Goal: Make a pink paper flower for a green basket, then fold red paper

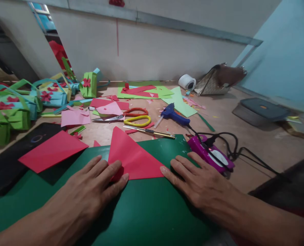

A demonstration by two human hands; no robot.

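A sheet of red paper (133, 155), folded to a triangle with its point away from me, lies on the green mat (146, 212). My left hand (90, 186) is at its lower left corner, with the index finger and thumb closed on the paper and pressing it down. At the right corner, the thumb of my right hand (198, 181) touches the edge. The other fingers of that hand are stretched out over the mat. A second red paper piece (54, 150) lies left of my left hand, partly over a black phone (16, 153).
Beyond the mat lie scissors (136, 118), a cutter knife (152, 131), a blue glue gun (174, 115) and paper scraps. A purple power strip (210, 153) with black cords is near my right hand. Several small paper bags (52, 97) stand at left. A lidded box (261, 111) is at right.
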